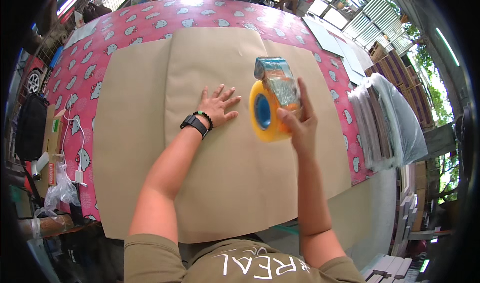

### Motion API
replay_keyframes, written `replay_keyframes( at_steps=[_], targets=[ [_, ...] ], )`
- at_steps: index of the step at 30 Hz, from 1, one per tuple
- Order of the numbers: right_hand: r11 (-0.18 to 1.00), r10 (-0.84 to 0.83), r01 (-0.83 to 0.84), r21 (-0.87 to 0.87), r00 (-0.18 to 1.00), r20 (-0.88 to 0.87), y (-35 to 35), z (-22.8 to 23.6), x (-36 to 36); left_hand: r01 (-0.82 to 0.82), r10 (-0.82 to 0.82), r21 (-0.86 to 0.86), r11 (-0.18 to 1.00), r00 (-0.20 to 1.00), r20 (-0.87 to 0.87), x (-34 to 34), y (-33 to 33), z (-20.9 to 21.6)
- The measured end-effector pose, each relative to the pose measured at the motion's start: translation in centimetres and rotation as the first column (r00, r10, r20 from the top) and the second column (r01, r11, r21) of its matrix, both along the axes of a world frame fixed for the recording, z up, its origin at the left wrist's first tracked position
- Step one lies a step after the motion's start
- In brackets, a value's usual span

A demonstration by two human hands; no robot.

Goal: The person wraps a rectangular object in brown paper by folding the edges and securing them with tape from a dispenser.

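Note:
Large sheets of brown kraft paper [230,183] cover the middle of the table, with a folded panel lying lengthwise over a wider sheet. My left hand [217,107] rests flat on that panel, fingers spread, a black band and a beaded bracelet at the wrist. Raised above the paper on the right, my right hand [302,120] grips a tape dispenser [282,85]. A thick roll of yellow tape [255,118] with a blue core sits in it. The dispenser's metal end points away from me. Part of its handle is hidden by my fingers.
A pink patterned cloth [187,13] covers the table. Plastic-wrapped stacked panels [390,118] stand against its right edge. Pale flat boards [325,37] lie at the far right. A white cable [77,133], a cardboard box [52,133] and a crumpled plastic bag [61,190] are on the left.

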State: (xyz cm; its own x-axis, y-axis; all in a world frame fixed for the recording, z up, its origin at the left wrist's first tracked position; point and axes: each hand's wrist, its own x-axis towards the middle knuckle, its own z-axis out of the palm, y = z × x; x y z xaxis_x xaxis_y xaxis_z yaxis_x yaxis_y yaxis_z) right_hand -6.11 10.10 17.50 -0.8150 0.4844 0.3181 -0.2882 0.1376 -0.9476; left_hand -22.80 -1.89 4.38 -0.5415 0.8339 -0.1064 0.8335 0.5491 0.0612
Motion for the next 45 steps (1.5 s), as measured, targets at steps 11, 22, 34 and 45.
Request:
replay_keyframes(
  at_steps=[11,22,34,45],
  targets=[
    [0.957,-0.122,0.090,0.277,0.988,0.100,-2.0,-8.1,4.7,-0.405,-0.041,0.295,0.866,0.529,0.847,-3.0,4.6,4.1],
    [0.981,-0.076,0.064,0.186,0.995,0.059,-2.2,-7.3,5.6,-0.339,-0.154,0.088,0.937,-0.173,0.973,-2.3,5.3,6.0],
    [0.972,-0.102,0.092,0.218,0.994,0.034,-1.9,-7.9,5.9,-0.120,0.008,0.007,0.993,0.122,0.992,-2.9,6.0,5.3],
    [0.943,-0.119,0.089,0.321,0.990,0.076,-1.3,-6.4,4.6,0.042,-0.290,0.359,0.932,0.679,0.674,-3.6,6.3,5.7]
  ],
)
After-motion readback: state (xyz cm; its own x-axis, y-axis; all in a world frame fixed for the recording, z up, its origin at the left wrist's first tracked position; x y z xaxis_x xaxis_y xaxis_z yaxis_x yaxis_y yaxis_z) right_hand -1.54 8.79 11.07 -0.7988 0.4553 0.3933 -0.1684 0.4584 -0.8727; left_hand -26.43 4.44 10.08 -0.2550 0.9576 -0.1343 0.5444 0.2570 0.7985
